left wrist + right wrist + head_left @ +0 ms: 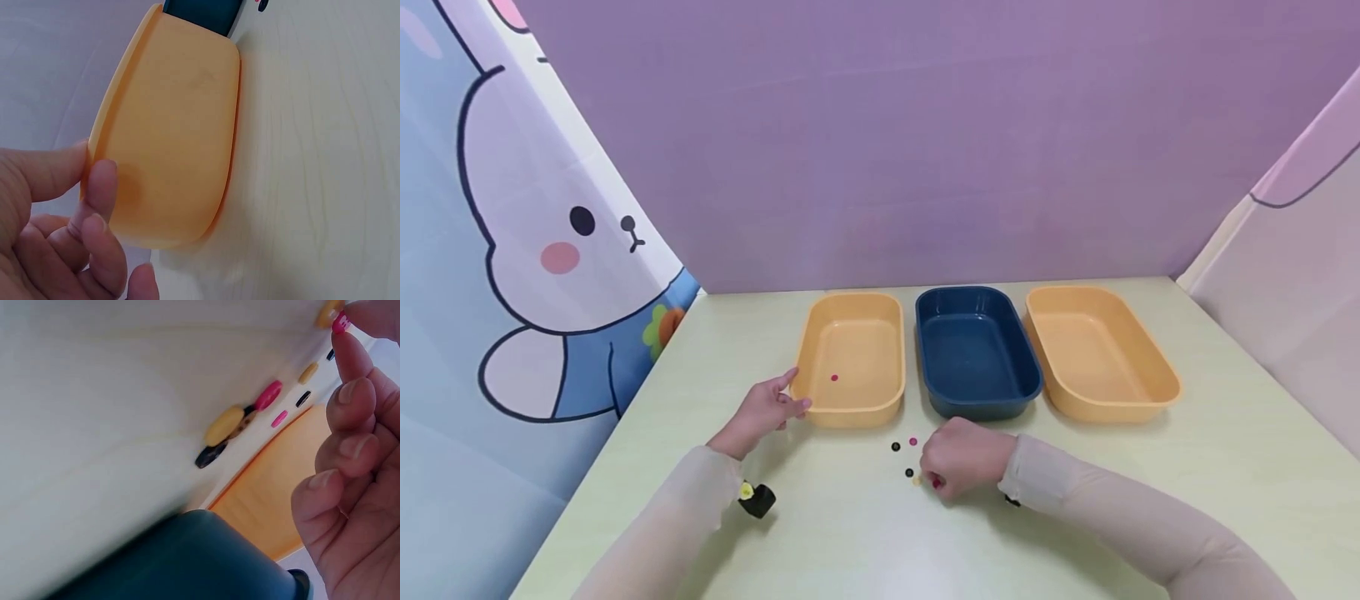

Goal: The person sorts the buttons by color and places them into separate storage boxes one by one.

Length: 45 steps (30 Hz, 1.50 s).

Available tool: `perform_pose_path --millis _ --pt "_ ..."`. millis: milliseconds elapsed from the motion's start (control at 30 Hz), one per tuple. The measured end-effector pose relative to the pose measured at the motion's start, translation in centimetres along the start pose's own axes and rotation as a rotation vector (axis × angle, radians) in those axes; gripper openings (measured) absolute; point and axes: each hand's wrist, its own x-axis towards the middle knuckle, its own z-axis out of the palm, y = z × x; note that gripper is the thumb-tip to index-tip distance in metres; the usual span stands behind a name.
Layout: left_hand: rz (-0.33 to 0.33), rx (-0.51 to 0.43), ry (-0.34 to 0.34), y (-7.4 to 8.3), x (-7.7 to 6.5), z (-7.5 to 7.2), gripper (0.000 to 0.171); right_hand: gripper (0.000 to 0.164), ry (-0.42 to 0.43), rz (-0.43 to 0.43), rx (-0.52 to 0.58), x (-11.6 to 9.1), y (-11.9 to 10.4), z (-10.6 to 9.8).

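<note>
My left hand grips the near left corner of the left orange-yellow tray, thumb and forefinger at its rim in the left wrist view. One small pink button lies inside that tray. In front of the blue tray, my right hand is low over the table and pinches a pink button between thumb and forefinger. Loose buttons lie left of this hand: a pink button, black buttons and a yellow button. The right wrist view shows several more, including a large yellow button.
A second orange-yellow tray stands right of the blue one, close against it. All three trays are in a row along the back of the pale table. Behind them rises a purple cloth wall, with a rabbit-print cloth at left.
</note>
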Motion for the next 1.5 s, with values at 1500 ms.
perform_pose_path --millis 1500 --pt "0.028 -0.089 0.013 -0.3 -0.1 -0.6 0.068 0.016 0.368 -0.105 -0.352 3.5 4.5 -9.7"
